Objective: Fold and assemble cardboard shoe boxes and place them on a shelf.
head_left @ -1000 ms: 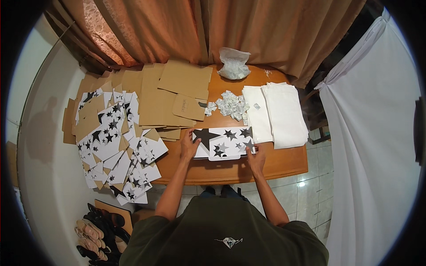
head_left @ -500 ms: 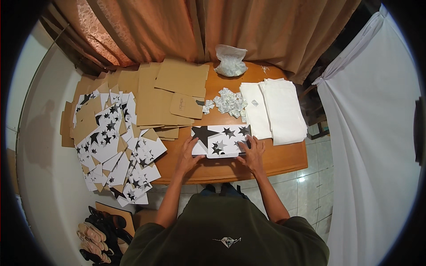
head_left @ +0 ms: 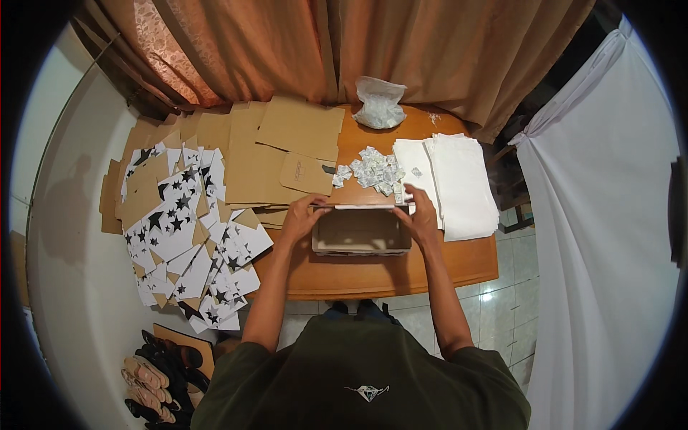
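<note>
A cardboard box (head_left: 361, 251) stands on the wooden table in front of me, its bare brown inside showing and nothing visible in it. Its lid (head_left: 364, 207) is raised at the far side and seen almost edge-on. My left hand (head_left: 304, 217) grips the lid's left end between thumb and fingers. At the right end, my right hand (head_left: 421, 216) pinches the lid the same way. Just beyond lies a heap of small clear-and-white packets (head_left: 378, 169), with a stack of white sheets (head_left: 462, 188) to its right.
Flat brown cardboard blanks (head_left: 298, 122) and a spread pile of star-printed white blanks (head_left: 166, 233) cover the table's left side. A clear plastic bag (head_left: 380, 106) sits at the back. Shoes (head_left: 154, 387) stand at lower left; a white cloth (head_left: 588, 236) hangs at right.
The star-printed lid has been lifted from flat to nearly upright, which opens the box. Both my hands have moved up and away from me with the lid.
</note>
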Tool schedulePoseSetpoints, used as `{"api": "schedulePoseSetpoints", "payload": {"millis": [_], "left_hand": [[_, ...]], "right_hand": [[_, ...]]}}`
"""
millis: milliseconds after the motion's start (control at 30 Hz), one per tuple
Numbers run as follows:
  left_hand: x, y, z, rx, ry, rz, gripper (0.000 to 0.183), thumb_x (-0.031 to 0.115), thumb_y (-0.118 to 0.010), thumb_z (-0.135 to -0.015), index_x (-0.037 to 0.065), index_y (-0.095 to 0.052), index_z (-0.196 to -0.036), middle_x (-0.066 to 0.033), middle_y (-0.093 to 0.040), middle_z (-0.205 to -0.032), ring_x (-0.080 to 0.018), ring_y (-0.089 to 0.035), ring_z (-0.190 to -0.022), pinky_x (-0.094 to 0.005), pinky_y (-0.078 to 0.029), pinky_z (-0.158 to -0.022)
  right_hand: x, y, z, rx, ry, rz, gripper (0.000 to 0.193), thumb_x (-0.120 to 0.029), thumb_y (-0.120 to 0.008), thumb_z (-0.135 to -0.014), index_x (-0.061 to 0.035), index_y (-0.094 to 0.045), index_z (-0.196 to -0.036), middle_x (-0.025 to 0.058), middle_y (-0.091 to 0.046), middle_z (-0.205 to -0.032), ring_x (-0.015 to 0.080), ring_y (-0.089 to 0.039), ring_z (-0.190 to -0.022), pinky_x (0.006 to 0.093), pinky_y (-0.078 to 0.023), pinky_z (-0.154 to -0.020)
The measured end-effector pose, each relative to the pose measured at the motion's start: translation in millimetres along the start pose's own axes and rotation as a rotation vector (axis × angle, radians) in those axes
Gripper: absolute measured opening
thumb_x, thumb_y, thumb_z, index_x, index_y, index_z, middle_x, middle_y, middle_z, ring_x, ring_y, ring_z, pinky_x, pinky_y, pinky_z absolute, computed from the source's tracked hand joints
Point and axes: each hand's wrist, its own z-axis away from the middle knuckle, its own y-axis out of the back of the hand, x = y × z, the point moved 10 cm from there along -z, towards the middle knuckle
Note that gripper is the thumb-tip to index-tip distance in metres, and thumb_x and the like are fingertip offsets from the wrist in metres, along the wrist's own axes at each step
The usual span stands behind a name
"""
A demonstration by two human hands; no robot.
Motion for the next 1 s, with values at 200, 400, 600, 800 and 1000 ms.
{"api": "schedulePoseSetpoints", "payload": {"millis": [200, 400, 600, 800, 1000], "left_hand": [[-34.2, -2.1, -15.7, 0.213, 0.173, 0.117, 0.037, 0.015, -0.079, -0.087, 0.001, -0.066, -0.119, -0.0164, -0.073, -0.111, -0.0226, -0.070, -0.106, -0.0352, -0.055, -0.089], [-113.3, -22.6, 5.1, 0.078, 0.421, 0.197, 0.033, 0.028, -0.064, -0.100, -0.002, -0.064, -0.114, -0.0130, -0.069, -0.097, -0.0183, -0.063, -0.089, -0.0332, -0.050, -0.082], [-117.9, -28.5, 7.7, 0.165, 0.431, 0.238, 0.039, 0.037, -0.057, -0.105, -0.002, -0.063, -0.103, -0.0061, -0.063, -0.083, -0.0145, -0.054, -0.078, -0.0313, -0.047, -0.076], [-145.9, -33.1, 22.6, 0.329, 0.644, 0.297, 0.027, 0.026, -0.068, -0.099, 0.001, -0.065, -0.090, -0.0031, -0.062, -0.077, -0.0143, -0.054, -0.073, -0.0305, -0.048, -0.071], [-163.6, -39.0, 29.7, 0.274, 0.739, 0.089, 0.023, 0.025, -0.072, -0.094, 0.003, -0.064, -0.092, -0.0053, -0.063, -0.075, -0.0166, -0.058, -0.072, -0.0332, -0.050, -0.070]], "right_hand": [[61.4, -3.5, -14.3, 0.184, 0.123, 0.069, 0.072, -0.016, -0.082, -0.083, -0.0053, -0.047, -0.146, 0.0213, -0.060, -0.134, 0.0371, -0.062, -0.119, 0.0397, -0.049, -0.104], [109.1, -36.8, -5.1, -0.069, -0.291, -0.442, 0.037, -0.021, -0.074, -0.092, -0.0005, -0.067, -0.121, 0.0132, -0.073, -0.113, 0.0196, -0.070, -0.096, 0.0303, -0.053, -0.088], [127.8, -42.8, 4.3, -0.008, -0.379, -0.304, 0.044, -0.039, -0.066, -0.098, 0.0033, -0.069, -0.109, 0.0107, -0.072, -0.094, 0.0163, -0.065, -0.084, 0.0311, -0.051, -0.078], [159.1, -55.5, 14.8, 0.044, -0.561, -0.254, 0.045, -0.039, -0.066, -0.098, 0.0044, -0.071, -0.088, 0.0068, -0.065, -0.074, 0.0132, -0.055, -0.071, 0.0308, -0.046, -0.068], [157.5, -59.4, 14.2, 0.073, -0.559, -0.146, 0.043, -0.037, -0.067, -0.097, 0.0036, -0.072, -0.084, 0.0043, -0.063, -0.068, 0.0115, -0.051, -0.065, 0.0305, -0.042, -0.061]]}}
